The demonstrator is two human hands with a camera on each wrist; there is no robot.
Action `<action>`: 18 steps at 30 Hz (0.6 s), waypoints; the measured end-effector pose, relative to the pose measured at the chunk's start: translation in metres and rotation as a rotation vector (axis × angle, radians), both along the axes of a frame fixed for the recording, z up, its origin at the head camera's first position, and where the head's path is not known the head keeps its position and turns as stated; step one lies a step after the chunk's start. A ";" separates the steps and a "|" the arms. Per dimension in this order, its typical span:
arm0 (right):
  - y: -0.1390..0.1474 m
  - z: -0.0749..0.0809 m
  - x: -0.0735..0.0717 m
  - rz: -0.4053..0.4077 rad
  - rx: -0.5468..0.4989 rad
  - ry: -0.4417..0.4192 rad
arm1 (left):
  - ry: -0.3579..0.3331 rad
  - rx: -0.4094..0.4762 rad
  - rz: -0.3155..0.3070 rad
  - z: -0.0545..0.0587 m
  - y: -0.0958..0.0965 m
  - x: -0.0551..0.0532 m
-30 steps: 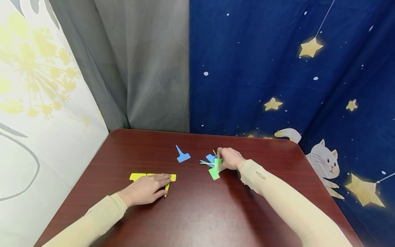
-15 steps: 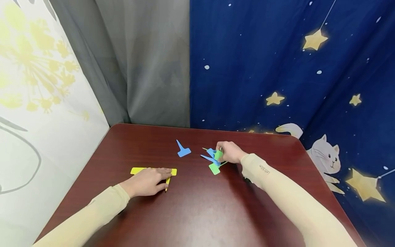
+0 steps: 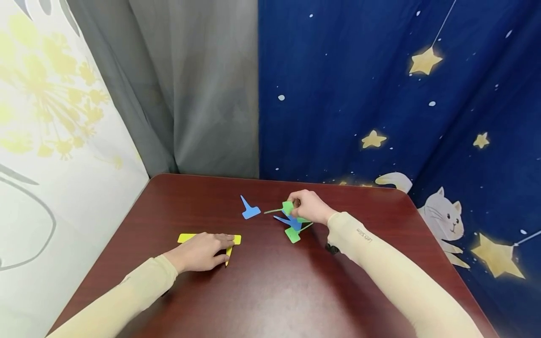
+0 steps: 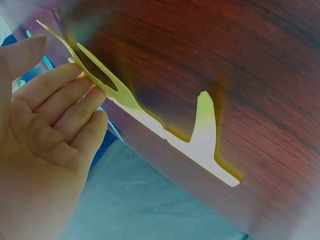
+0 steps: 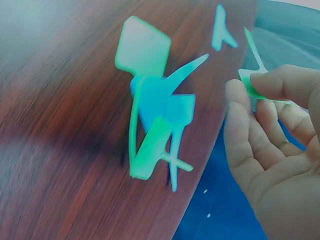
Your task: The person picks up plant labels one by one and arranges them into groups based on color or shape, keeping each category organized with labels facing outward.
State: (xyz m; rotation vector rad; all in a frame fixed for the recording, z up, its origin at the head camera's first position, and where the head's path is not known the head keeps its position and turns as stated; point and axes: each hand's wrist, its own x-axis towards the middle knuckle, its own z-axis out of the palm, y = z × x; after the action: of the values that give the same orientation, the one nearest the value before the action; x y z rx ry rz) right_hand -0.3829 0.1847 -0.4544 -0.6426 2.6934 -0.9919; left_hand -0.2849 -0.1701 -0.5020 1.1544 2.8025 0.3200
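Note:
My left hand [image 3: 203,251] rests on a row of yellow T-shaped plant labels [image 3: 186,238] on the table, fingertips touching the one at the right end. The left wrist view shows the fingers nearly straight against the yellow labels [image 4: 202,140], partly hiding them. Over a small pile, my right hand [image 3: 310,206] pinches a green plant label [image 3: 287,207] between thumb and index finger; its narrow stem points left. The pile below has blue labels [image 5: 160,105] overlapped by green labels [image 5: 145,47]. A single blue label [image 3: 251,212] lies apart, left of the pile.
The dark red wooden table [image 3: 270,291] has its far edge against a grey curtain [image 3: 215,94] and a blue star-patterned curtain [image 3: 329,117]. A white patterned cloth [image 3: 63,211] hangs along the left side.
My right hand has picked a green label off the pile and moved slightly left and up with it. My left hand stays on the yellow labels.

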 end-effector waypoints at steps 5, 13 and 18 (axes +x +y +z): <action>-0.010 0.000 0.007 0.027 -0.063 -0.014 | 0.001 0.013 -0.010 -0.001 -0.001 0.001; -0.031 -0.016 0.019 0.056 -0.154 -0.089 | -0.004 0.021 -0.002 0.000 -0.002 0.000; -0.043 -0.022 0.023 0.074 -0.175 -0.100 | 0.001 0.024 -0.002 -0.001 -0.002 -0.001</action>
State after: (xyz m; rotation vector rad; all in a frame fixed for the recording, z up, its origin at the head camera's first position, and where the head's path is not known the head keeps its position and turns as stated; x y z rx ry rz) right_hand -0.3595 0.1413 -0.4765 -0.6985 2.4974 -1.2162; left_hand -0.2859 -0.1720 -0.5034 1.1620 2.8055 0.3535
